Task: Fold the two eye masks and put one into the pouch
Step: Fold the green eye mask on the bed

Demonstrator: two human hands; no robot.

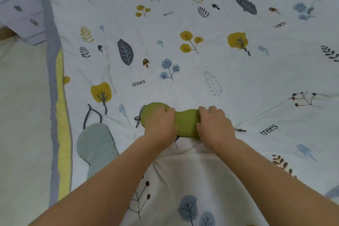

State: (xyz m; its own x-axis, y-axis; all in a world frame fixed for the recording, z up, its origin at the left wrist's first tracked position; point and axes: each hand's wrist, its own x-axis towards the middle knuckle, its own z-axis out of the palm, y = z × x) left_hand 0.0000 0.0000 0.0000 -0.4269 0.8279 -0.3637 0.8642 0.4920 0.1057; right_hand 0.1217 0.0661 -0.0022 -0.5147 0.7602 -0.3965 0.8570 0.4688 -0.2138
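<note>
A green eye mask [185,122] lies flat on the patterned quilt in the lower middle of the view. My left hand [161,124] presses on its left half and my right hand [214,124] grips its right end. A grey strap [137,120] sticks out at the mask's left edge, and a strap end [240,130] shows to the right of my right hand. A pale grey-green eye mask [95,145] lies on the quilt to the left, with a dark strap loop [91,115] above it. I see no pouch.
The white quilt [201,60] with leaf and tree prints fills most of the view. Its grey and yellow border [58,97] runs down the left side, with a plain sheet [23,115] beyond. A pale drawer unit [20,9] stands at the top left.
</note>
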